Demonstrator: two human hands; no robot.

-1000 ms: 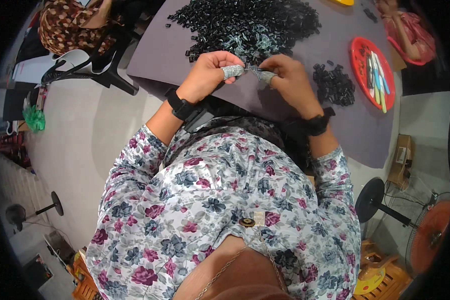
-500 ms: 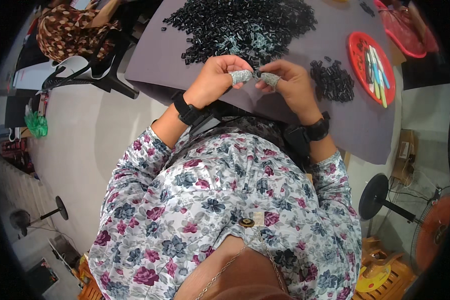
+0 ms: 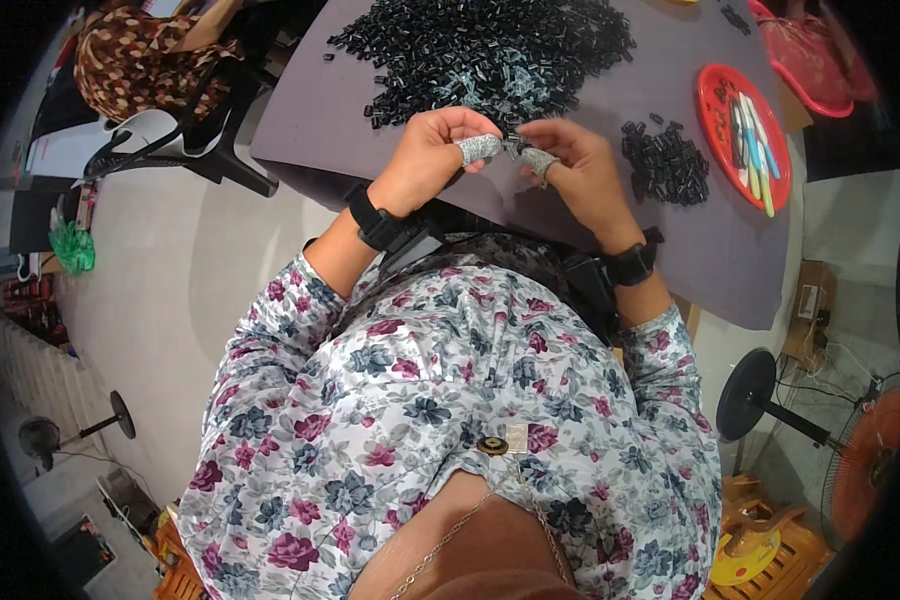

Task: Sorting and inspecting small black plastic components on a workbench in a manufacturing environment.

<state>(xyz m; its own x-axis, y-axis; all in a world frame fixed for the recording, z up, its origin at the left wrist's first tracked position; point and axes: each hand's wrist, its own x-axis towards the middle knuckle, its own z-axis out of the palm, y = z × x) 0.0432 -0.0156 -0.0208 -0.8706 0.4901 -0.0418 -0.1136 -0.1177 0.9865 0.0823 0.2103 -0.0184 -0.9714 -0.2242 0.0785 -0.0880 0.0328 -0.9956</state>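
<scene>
Close in front of my body, both hands meet over the near edge of the table. My left hand (image 3: 432, 155) is pinched, its thumb wrapped in a pale grey covering, and it grips a small black plastic piece (image 3: 515, 146). At the other side of that piece, my right hand (image 3: 582, 172) has its covered thumb and forefinger bent around it. The piece's details are too small to make out. Just beyond my fingers spreads a big heap of similar black pieces (image 3: 490, 50), with some clear ones (image 3: 515, 85) among them. A smaller pile of black pieces (image 3: 665, 165) lies right of my right hand.
On the grey-covered table (image 3: 720, 270), a red oval tray (image 3: 712, 105) holds several pen-like tools and bits. A pink basket (image 3: 820, 95) is at far right. Another person in a patterned top (image 3: 135, 70) sits at upper left by a black chair (image 3: 225, 150). Fans (image 3: 748, 395) stand lower down.
My right thumb and fingers have shifted slightly right and opened a little, leaving more of the black piece showing. My left hand has barely moved.
</scene>
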